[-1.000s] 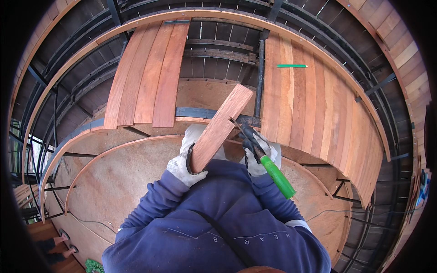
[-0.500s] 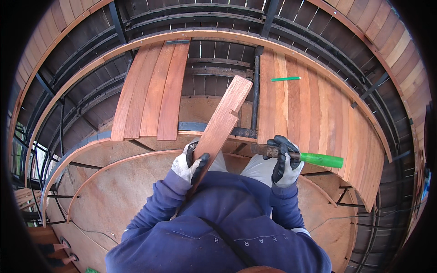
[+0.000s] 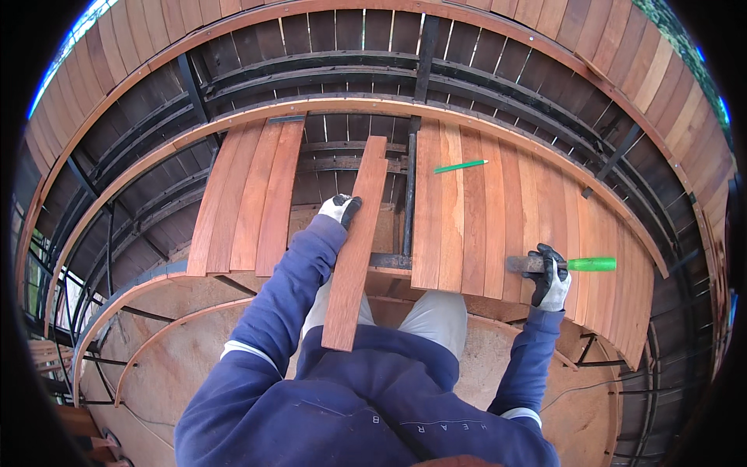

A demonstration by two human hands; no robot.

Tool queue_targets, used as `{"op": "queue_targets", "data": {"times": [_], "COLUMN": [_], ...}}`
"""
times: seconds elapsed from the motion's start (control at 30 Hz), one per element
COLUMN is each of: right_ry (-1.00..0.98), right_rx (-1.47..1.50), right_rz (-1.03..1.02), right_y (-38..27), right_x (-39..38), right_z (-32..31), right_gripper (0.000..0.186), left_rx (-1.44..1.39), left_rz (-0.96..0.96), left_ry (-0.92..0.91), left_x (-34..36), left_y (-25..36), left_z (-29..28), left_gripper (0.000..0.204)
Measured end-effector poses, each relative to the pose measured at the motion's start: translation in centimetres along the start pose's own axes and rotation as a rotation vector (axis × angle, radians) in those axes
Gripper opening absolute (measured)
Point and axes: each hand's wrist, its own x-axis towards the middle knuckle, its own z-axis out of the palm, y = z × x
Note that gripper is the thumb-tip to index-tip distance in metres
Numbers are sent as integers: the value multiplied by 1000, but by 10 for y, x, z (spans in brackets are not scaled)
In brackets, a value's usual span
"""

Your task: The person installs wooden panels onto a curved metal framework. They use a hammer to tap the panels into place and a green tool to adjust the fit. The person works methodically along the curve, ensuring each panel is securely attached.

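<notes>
My gloved left hand (image 3: pixel 339 208) is closed around a reddish wooden slat (image 3: pixel 356 253), which has a notch near its far end. The slat's far end lies over the gap between two groups of fitted seat slats, and its near end reaches back to my lap. My gloved right hand (image 3: pixel 551 278) grips a wide-bladed chisel (image 3: pixel 593 265) with a green handle, above the right-hand seat slats (image 3: pixel 472 233). The blade points left and the handle points right. A green pencil (image 3: pixel 461 166) lies on those slats.
To the left of the gap are several fitted slats (image 3: pixel 243 202), with a short dark strip (image 3: pixel 287 119) at their far end. A black metal bar (image 3: pixel 410 194) borders the gap on the right. Curved wooden rails (image 3: pixel 334 104) and a slatted backrest (image 3: pixel 548 27) rise beyond.
My left hand has moved the slat forward and turned it straighter over the gap. My right hand has carried the chisel right, over the seat slats. The view has shifted too.
</notes>
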Motion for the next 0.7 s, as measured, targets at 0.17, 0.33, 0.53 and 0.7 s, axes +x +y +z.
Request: {"op": "queue_targets", "data": {"times": [0.17, 0.33, 0.53, 0.7], "right_ry": [69, 81, 109, 112], "right_rx": [58, 63, 38, 25], "right_rz": [6, -7, 12, -33], "right_y": [18, 24, 20, 28], "right_x": [18, 20, 18, 19], "right_z": [-17, -14, -9, -8], "right_gripper": [44, 42, 44, 48], "left_rx": [13, 192, 107, -90], "left_rz": [34, 27, -67, -72], "left_ry": [124, 165, 157, 104], "left_x": [51, 109, 134, 125], "left_y": [-17, -3, -16, -8], "left_z": [38, 66, 94, 98], "left_gripper": [31, 30, 29, 23]}}
